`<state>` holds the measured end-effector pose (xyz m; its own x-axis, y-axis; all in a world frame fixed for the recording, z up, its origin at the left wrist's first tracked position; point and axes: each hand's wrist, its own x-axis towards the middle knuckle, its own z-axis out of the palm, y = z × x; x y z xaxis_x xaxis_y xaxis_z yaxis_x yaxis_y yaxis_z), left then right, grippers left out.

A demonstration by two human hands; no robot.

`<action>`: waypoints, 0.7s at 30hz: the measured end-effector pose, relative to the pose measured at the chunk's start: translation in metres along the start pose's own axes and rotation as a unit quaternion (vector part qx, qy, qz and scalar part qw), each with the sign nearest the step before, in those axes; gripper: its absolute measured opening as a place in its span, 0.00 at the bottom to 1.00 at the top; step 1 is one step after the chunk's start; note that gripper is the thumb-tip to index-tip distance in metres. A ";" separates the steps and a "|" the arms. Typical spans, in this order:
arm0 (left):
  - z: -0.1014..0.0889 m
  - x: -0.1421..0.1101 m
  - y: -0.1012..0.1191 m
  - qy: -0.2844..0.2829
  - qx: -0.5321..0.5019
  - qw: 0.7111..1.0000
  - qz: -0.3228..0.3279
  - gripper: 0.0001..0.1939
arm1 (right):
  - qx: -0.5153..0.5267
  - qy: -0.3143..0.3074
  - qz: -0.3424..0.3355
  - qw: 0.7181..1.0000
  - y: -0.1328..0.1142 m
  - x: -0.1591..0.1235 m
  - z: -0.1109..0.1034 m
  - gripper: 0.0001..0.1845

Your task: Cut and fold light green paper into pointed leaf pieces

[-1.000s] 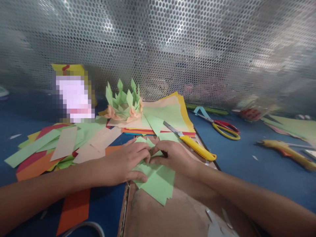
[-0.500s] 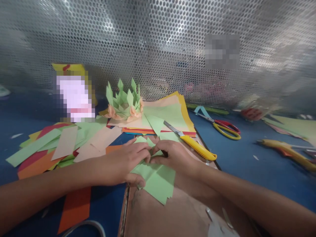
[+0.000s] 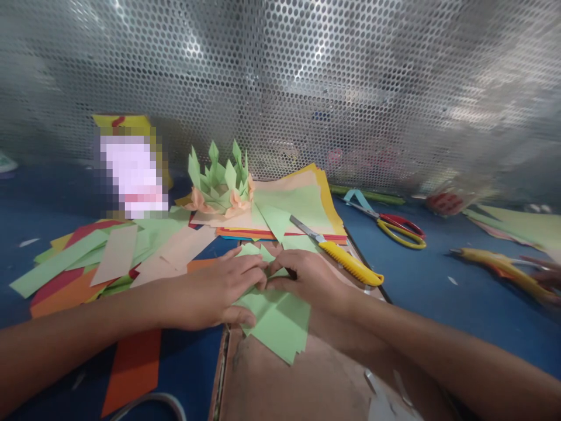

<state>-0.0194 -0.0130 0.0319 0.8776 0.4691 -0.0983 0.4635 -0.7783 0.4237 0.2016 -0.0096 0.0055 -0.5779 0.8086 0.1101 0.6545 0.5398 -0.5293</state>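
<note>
Left hand [image 3: 210,292] and right hand [image 3: 318,280] close together mid-frame, fingers curled over green paper [image 3: 280,330]; whether pinched tight, cannot tell. Green paper on cardboard [image 3: 280,389], centre of frame; creases under fingers hidden, so progress there unclear, though work looks unfinished. Folded green-and-peach piece [image 3: 231,174], upper centre, stands assembled. Loose strips [image 3: 114,254], left of frame, lie flat, apparently unworked. Yellow cutter [image 3: 350,263], right of centre, set down.

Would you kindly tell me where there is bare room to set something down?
Largely bare blue table lies between the yellow cutter and yellow tool, below the scissors; brown board shows below the green sheets, left of the white scraps. Left of the board, paper strips crowd the table.
</note>
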 end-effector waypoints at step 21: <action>-0.001 0.000 0.006 -0.010 -0.002 1.000 -0.012 0.17 | -0.001 -0.002 0.010 1.000 -0.003 0.000 -0.002 0.04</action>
<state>-0.0166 -0.0166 0.0355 0.8683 0.4797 -0.1265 0.4843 -0.7645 0.4254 0.2004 -0.0105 0.0085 -0.5676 0.8177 0.0960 0.6663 0.5248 -0.5298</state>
